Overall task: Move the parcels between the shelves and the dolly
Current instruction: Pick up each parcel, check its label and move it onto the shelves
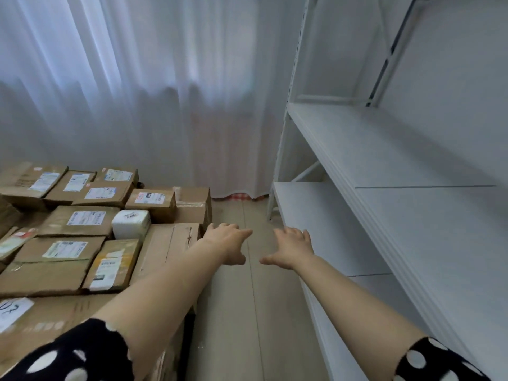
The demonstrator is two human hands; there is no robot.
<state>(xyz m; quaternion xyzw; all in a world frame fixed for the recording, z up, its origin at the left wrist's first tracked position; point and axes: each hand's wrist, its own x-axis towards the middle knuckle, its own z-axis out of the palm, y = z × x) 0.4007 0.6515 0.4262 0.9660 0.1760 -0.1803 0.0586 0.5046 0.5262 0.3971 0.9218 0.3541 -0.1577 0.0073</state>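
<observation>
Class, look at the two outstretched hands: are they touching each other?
Apart. The head view shows a strip of floor between the left hand and the right hand.

One view only: head-worn, wide-angle, straight edges bowing toward the frame borders. Camera looks forward and down along both outstretched forearms. Left hand [225, 243] and right hand [291, 248] lie just below frame centre, arms close to lens at bottom edge. View faces sheer white pleated curtain [137, 92] across top. Stacked brown cardboard parcels [68, 221] occupy lower left, near. White metal shelving unit [357, 149] runs down right side. Pale plank floor [242, 312] lies between.
</observation>
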